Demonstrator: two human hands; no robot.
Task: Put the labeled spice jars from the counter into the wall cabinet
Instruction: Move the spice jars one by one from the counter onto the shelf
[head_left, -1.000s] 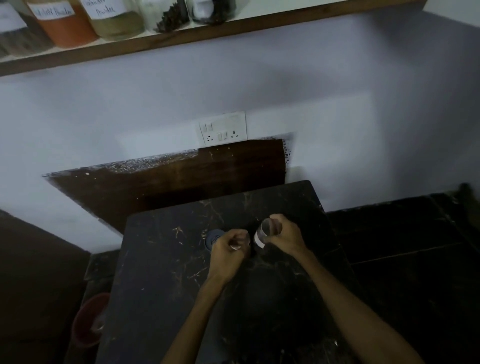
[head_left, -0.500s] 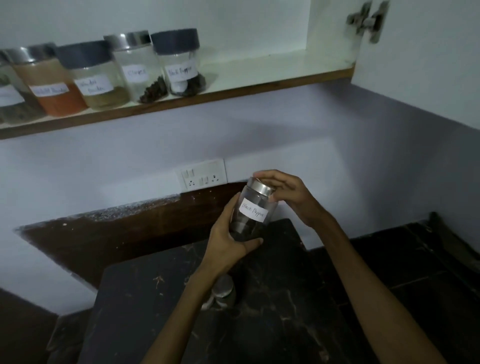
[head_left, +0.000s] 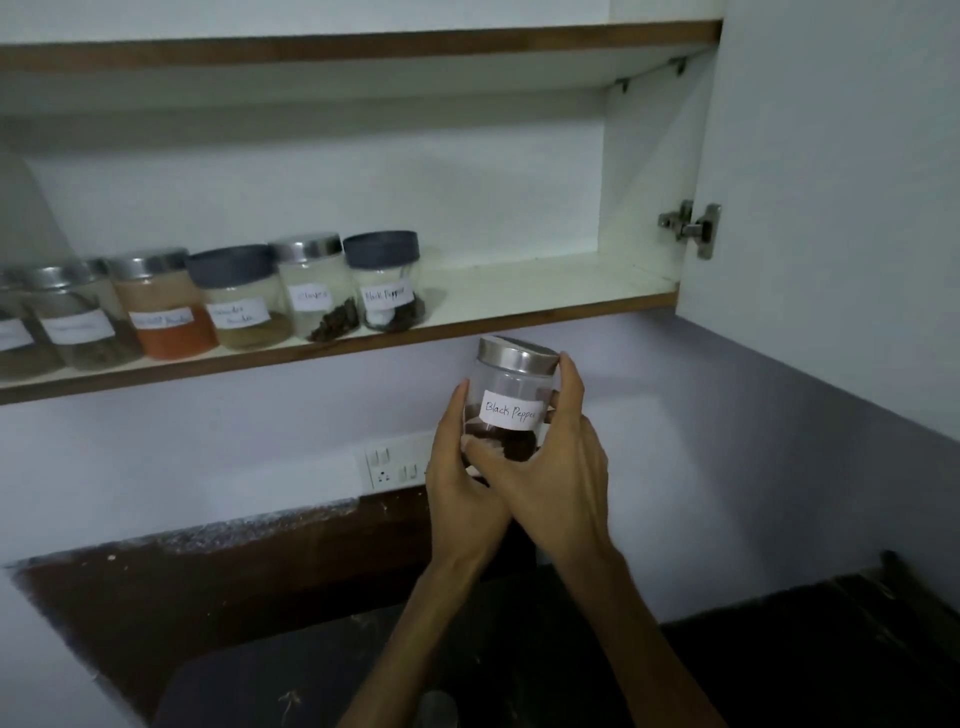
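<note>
Both hands, left hand (head_left: 464, 480) and right hand (head_left: 558, 483), clasp Black Pepper jar (head_left: 511, 402), held below cabinet shelf (head_left: 545, 291). Risk: lid strikes shelf edge on lift; glass slips.

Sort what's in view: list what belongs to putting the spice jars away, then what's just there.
Belongs to the job:
held Black Pepper jar
left hand
right hand
cabinet shelf
jars already shelved

Just there:
wall switch plate
open cabinet door
door hinge
dark counter
</note>
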